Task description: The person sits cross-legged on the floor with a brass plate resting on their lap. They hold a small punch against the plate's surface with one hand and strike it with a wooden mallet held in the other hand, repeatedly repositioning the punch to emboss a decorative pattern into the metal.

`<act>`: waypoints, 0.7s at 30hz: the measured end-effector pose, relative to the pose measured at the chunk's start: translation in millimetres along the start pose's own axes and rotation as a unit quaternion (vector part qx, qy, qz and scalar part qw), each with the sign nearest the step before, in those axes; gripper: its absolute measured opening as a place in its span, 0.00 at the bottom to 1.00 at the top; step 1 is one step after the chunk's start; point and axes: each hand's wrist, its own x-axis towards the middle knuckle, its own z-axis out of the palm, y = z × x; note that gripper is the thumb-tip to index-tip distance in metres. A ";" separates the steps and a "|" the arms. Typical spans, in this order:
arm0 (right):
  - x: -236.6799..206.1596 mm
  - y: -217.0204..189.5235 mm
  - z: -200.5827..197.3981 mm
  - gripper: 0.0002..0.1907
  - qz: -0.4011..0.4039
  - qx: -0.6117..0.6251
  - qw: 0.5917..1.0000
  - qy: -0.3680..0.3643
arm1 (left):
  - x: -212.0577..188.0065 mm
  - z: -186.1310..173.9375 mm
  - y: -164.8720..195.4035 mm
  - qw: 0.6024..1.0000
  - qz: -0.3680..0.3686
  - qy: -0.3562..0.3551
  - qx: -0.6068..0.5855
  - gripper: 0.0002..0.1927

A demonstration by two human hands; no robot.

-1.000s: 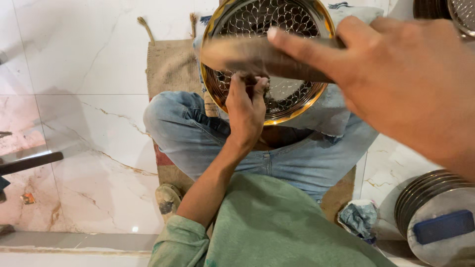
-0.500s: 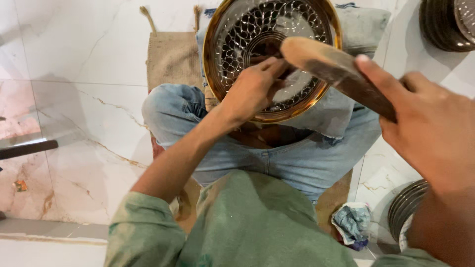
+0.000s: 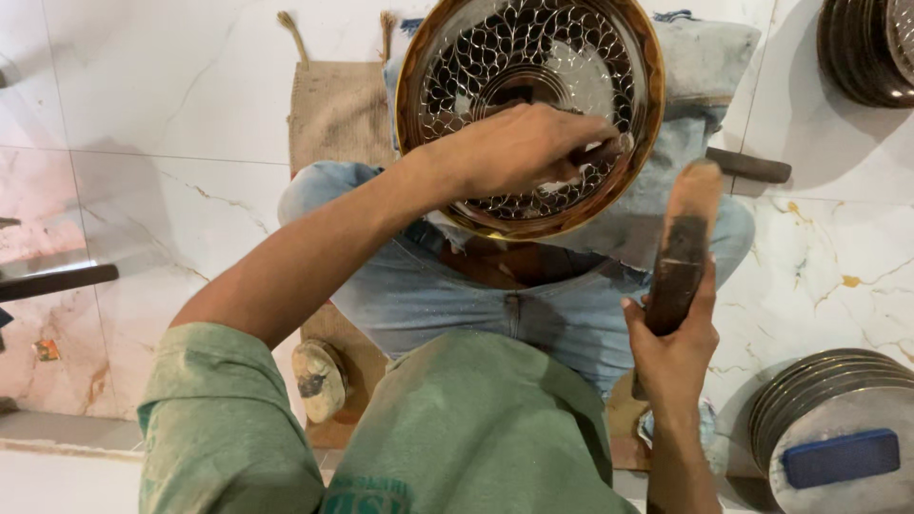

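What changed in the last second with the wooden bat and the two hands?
The right hand swung the wooden bat from across the top of the engraved brass plate down and away to the plate's right side, where it now stands upright. Its grip on the bat held. The left hand stayed on the plate's face, pinching a small tool; the plate stayed on the lap.

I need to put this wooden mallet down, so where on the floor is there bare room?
The widest bare patch is the marble floor left of the burlap mat. A smaller one lies right of the knee, between the upper plate stack and the lower plate stack. The lap is crowded by the patterned plate, left hand and right hand.
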 end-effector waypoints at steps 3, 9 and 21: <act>-0.5 2.2 1.7 0.55 -0.054 0.058 0.996 0.036 | 3.9 -1.4 4.8 0.999 0.029 -0.016 0.018 0.24; 14.7 18.0 3.5 0.55 -0.060 0.310 0.945 0.081 | 8.2 -2.6 -2.2 0.994 0.096 -0.018 0.039 0.25; 91.3 -70.3 -64.8 0.37 -0.248 -0.179 0.949 -0.075 | -28.3 24.4 -7.4 0.984 -0.006 0.177 -0.003 0.19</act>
